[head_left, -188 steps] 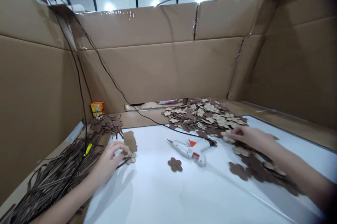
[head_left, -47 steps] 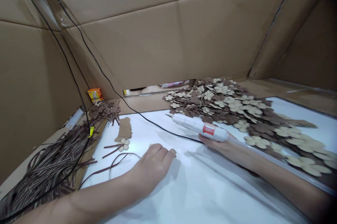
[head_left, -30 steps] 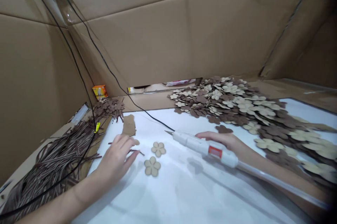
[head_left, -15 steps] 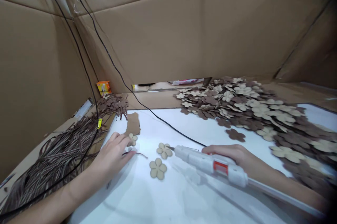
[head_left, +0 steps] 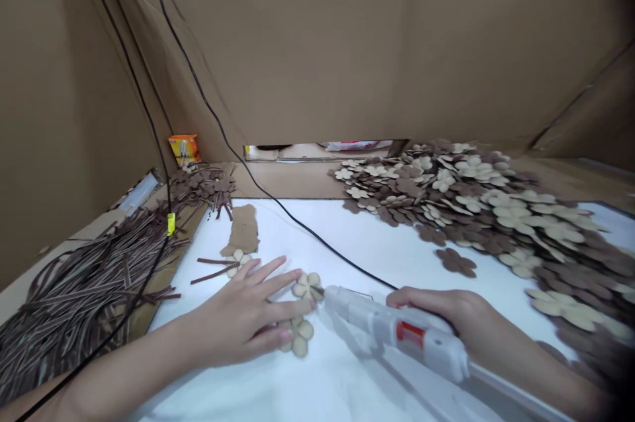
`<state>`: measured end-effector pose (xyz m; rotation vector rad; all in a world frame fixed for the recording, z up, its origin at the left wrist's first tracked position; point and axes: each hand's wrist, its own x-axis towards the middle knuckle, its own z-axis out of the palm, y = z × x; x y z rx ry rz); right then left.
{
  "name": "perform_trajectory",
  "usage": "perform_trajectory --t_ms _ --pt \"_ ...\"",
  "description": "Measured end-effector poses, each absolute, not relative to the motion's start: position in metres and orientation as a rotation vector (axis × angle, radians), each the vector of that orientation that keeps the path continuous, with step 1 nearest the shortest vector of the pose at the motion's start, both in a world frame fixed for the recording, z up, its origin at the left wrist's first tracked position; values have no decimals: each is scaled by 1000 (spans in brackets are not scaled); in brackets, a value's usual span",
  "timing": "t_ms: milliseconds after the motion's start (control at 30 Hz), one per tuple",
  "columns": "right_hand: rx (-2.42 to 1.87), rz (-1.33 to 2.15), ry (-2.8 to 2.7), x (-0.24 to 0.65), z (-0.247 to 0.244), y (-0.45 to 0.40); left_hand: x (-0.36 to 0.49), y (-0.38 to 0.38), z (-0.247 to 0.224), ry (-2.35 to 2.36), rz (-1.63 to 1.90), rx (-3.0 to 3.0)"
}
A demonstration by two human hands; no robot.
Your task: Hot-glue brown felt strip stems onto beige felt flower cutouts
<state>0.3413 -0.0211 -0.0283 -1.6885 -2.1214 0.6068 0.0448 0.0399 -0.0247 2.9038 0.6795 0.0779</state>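
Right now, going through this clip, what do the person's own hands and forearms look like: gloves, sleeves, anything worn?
The left hand and right hand are bare, with no gloves, and have slender fingers. The left forearm and right forearm show no sleeves within the frame. No watch, bracelet or ring shows on either side.

Right hand (head_left: 461, 313) around a white hot glue gun (head_left: 387, 323), left hand (head_left: 238, 319) spread over tan cut-out flowers (head_left: 307, 285)
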Motion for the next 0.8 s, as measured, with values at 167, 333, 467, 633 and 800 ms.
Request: perform_trajectory --t_ms 167,333,467,633,800 --pt "-1788 763 -2128 342 -31 -20 45 41 -25 668 88 2875" --pt "-1855 754 -2053 341 -31 -22 45 41 -27 682 59 2863" --pt "-1878 736 -2079 339 -30 -22 44 41 -28 695 85 2859" --pt "-1896 697 -2024 335 -29 -23 45 41 -28 690 100 2844" --pt "-1919 673 -2017 335 -30 -24 45 42 -28 707 26 2831"
